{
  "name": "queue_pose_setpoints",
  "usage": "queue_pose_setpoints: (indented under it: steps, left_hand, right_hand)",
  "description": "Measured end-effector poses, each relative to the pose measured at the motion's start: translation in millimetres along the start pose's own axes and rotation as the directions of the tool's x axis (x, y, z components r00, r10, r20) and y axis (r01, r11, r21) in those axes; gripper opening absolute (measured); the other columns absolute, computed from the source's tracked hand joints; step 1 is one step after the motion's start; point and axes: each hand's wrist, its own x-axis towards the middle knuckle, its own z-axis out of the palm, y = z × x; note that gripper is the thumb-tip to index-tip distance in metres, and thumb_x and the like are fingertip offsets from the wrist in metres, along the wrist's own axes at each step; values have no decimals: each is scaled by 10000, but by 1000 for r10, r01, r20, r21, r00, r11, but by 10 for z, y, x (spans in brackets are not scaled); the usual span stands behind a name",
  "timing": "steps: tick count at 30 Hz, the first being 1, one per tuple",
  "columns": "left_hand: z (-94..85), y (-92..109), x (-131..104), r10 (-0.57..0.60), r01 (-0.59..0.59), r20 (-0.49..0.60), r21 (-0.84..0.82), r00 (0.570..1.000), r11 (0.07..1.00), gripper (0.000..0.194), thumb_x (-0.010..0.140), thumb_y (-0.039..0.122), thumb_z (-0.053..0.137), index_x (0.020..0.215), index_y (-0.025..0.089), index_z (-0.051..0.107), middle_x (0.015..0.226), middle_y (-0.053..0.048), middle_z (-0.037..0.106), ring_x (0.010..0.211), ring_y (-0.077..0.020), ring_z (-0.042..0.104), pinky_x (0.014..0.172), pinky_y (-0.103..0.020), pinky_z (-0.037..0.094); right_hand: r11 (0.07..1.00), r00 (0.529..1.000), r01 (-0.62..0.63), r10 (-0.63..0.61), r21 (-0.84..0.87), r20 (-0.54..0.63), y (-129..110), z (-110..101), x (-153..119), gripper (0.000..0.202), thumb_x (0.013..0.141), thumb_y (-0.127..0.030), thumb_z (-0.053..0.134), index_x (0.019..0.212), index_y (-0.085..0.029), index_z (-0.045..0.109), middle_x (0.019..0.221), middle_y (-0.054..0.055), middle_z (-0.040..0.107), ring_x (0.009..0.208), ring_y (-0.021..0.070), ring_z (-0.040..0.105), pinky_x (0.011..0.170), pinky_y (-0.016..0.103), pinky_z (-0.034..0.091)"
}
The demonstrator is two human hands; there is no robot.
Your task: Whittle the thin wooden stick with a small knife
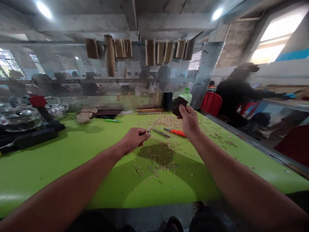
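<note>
Left hand (pixel 135 138): thumb and fingers pinching a thin pale stick (pixel 154 123) near its lower end; the stick slants up and away to the right, above the bench.
Right hand (pixel 190 120): raised higher and farther right, thumb and fingers pinching a dark sheet (pixel 177 106); the sheet is apart from the stick.
Metal tool (pixel 161 132): lying on the bench between the two hands, just beyond the left fingertips.
Knife (pixel 177 132): orange-handled, lying beside the metal tool, its handle end partly hidden by the right hand or wrist.
Shavings (pixel 173 121): pale curls scattered around both tools, thickest behind them, with more nearer the front edge.
Bench (pixel 72 138): covered in bright green.
Back of the bench: a green-tinted bottle (pixel 187 95) behind the dark sheet, a black box (pixel 168 101) to its left, then wood strips (pixel 149 111), a green cutter (pixel 113 120) and tan cloth (pixel 84 115).
Left end: shiny kettles (pixel 19 118) near a red-topped device (pixel 37 100).
Screen (pixel 137 85): perforated metal, with bamboo pieces (pixel 150 53) hanging along its top.
Far right: a seated person (pixel 229 93) in dark clothes, by a red chair (pixel 211 103).
</note>
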Motion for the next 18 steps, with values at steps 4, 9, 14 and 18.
queue_pose_setpoints:
  steps: [4,9,14,18]
  left_hand:
    - [-135,-29,39,1,2,-35,87,999,996,212,739,371,677,743,164,724,519,11,547,442,-88,426,445,-208,303]
    - [-185,-29,26,53,-65,84,142,995,988,248,708,340,710,884,175,766,558,13,590,466,-94,459,461,-208,322]
    - [-433,-44,107,-12,11,9,56,1000,998,330,726,338,719,1024,198,743,667,-41,680,506,-112,523,477,-217,376]
    - [-708,-134,250,-72,-64,-477,-262,876,963,231,805,297,638,993,179,703,903,-72,679,667,-111,583,588,-232,471]
  right_hand:
    - [878,780,458,-322,-138,536,-239,68,-171,249,851,-404,612,695,-216,660,1085,70,611,1073,246,504,927,447,410]
    - [778,423,620,-222,-102,878,-264,179,-343,235,897,-286,548,736,-208,701,955,82,661,927,203,554,859,377,433]
    - [859,439,503,-161,-93,884,-189,155,-323,292,906,-311,509,690,-199,670,726,40,609,705,158,536,710,305,429]
    - [945,694,308,-144,-110,706,-157,162,-316,281,851,-392,596,668,-189,660,707,28,597,691,148,538,683,292,420]
